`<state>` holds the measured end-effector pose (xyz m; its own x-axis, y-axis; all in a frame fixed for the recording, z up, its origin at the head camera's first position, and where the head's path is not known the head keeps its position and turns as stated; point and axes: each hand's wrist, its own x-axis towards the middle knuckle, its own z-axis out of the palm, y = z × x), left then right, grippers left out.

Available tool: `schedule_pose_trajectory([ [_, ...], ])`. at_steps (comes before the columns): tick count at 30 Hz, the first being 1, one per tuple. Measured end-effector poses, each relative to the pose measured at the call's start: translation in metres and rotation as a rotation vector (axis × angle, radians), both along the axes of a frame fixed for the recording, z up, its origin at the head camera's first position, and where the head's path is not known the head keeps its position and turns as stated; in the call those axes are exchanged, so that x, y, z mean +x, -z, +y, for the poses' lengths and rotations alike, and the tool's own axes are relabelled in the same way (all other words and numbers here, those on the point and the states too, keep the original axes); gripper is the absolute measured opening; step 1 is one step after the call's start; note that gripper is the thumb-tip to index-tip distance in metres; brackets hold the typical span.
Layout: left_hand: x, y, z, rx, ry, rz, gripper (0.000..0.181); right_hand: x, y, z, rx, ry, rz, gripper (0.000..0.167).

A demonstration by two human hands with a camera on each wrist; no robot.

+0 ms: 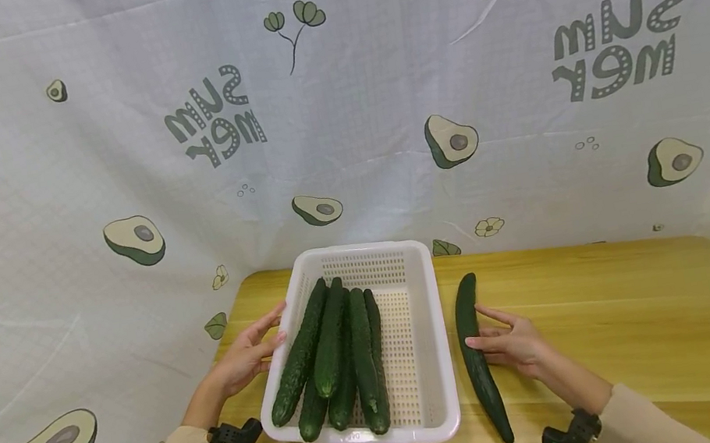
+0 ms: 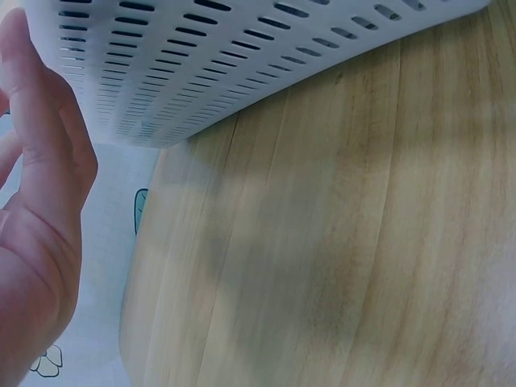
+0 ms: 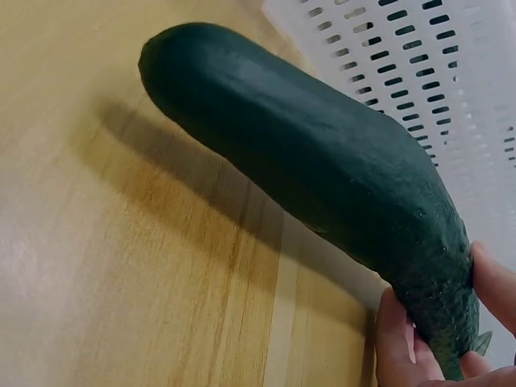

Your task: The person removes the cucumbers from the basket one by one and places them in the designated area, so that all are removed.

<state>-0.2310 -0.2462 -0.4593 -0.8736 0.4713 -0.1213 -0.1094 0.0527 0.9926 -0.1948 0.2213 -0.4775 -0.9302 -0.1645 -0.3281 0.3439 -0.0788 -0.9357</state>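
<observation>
A white plastic basket [image 1: 437, 334] holds several dark green cucumbers [image 1: 331, 352], lying lengthwise toward its left side. My left hand [image 1: 249, 359] is at the basket's left edge, its extended fingers touching the rim; the left wrist view shows this hand [image 2: 40, 193] beside the slotted wall. Right of the basket, my right hand [image 1: 517, 342] holds a long, slightly curved cucumber [image 1: 475, 359] between thumb and fingers. Seen from the right wrist, that cucumber [image 3: 306, 145] casts a shadow on the tabletop, and the fingers [image 3: 395, 343] grip it near one end.
Everything stands on a yellow wood-grain table [image 1: 591, 306] with rounded corners. Behind it hangs a white curtain [image 1: 361, 94] printed with avocados and reversed lettering. Black wrist devices [image 1: 571, 435] are strapped to both forearms.
</observation>
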Motion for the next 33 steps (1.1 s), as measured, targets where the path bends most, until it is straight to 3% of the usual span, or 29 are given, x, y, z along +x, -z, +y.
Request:
schedule_pose_trajectory([
  [15,0.0004,0.0004,-0.0007,-0.025,0.001,0.018,0.065,0.0005,0.0022,-0.0008,0.046,0.024,-0.004,0.086],
  [21,-0.0001,0.0008,-0.0006,-0.009,0.004,0.017,0.065,0.0007,0.0026,0.001,0.036,0.002,0.004,0.087],
  [33,0.0002,0.0007,-0.0005,-0.014,-0.006,0.008,0.064,0.0011,0.0042,0.0039,0.124,-0.023,0.047,0.085],
])
